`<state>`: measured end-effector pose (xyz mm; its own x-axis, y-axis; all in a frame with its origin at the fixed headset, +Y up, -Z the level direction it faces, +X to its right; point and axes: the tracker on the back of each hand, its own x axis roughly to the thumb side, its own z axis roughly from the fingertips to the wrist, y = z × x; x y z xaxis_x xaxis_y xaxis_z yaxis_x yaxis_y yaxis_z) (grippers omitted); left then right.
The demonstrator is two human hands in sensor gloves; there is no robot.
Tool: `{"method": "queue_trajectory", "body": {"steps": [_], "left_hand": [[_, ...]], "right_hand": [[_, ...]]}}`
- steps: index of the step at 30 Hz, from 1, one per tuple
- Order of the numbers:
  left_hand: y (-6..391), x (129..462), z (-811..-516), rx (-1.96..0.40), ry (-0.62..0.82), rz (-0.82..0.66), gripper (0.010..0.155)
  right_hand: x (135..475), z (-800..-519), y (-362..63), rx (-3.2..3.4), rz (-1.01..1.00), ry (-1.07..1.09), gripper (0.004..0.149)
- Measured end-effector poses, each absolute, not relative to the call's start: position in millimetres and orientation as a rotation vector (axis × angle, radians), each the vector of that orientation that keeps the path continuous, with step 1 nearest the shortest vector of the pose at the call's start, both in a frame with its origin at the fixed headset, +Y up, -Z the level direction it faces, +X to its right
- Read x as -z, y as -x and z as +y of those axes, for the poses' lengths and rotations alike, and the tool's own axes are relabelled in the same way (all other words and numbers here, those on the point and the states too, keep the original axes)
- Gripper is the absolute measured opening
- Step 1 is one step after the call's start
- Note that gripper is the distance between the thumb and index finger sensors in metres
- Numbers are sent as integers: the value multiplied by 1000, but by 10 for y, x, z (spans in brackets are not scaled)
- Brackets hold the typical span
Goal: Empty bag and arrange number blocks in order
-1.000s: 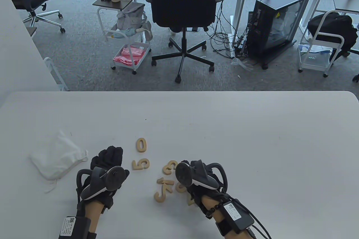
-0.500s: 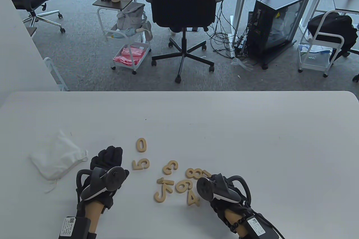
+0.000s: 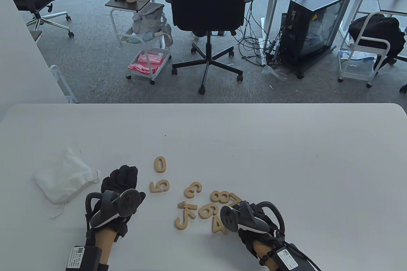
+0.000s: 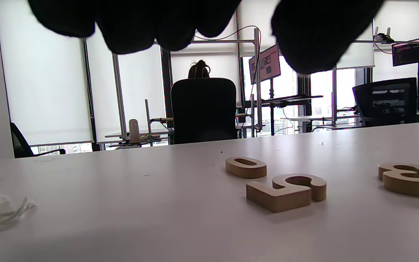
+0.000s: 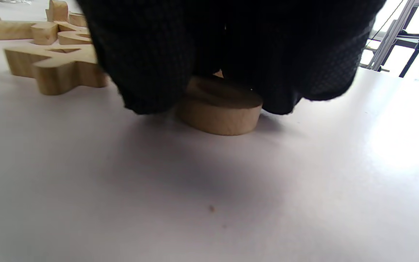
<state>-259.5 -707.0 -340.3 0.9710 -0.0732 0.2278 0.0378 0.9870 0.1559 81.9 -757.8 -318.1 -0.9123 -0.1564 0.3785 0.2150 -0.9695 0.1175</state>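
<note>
Wooden number blocks lie loose on the white table (image 3: 286,144): 0 (image 3: 160,164), 5 (image 3: 160,186), 3 (image 3: 193,189), 8 (image 3: 220,196), 1 (image 3: 188,206), 9 (image 3: 209,211) and 4 (image 3: 218,224). The empty white bag (image 3: 63,179) lies at the left. My left hand (image 3: 122,175) rests flat between the bag and the 5, holding nothing. My right hand (image 3: 251,217) is right of the 4. In the right wrist view its fingers (image 5: 147,72) close down around a rounded block (image 5: 218,107) lying on the table. I cannot read that block's number.
A curved block (image 3: 182,221) lies below the 1, and a 7 (image 3: 237,199) sits beside the 8. The 0 (image 4: 246,166) and the 5 (image 4: 286,191) also show in the left wrist view. An office chair (image 3: 206,4) stands beyond the table's far edge.
My right hand has moved from over the pile to the right and nearer me, uncovering the 8, 9, 4 and 7, then shifted slightly left. The left hand has stayed put.
</note>
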Motion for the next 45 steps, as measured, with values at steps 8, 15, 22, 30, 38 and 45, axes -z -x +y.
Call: {"method": "queue_trajectory", "body": {"steps": [8,15,22,30,38,45], "left_hand": [[2598,3402,-7063,53,-164,-235,83],[2593,3401,-7065,48,-168,-238,83],[2594,3390,-7064,39,-174,-240,83],[2597,3382,-7057,32,-187,-242,83],[2601,3370,-7057,31,-195,-241,83],[2623,3362,-7054,28,-199,-234,83]], "right_hand": [[3204,-7300,-823,2980,-29,568,54],[3401,-7188,-131,3120,-117,691,58],[3594,-7378,508,3022,-204,695,57],[3663,-7516,684,2939,-197,668,53],[3664,-7561,724,2892,-100,685,45],[3640,-7274,483,3157,27,709,46]]}}
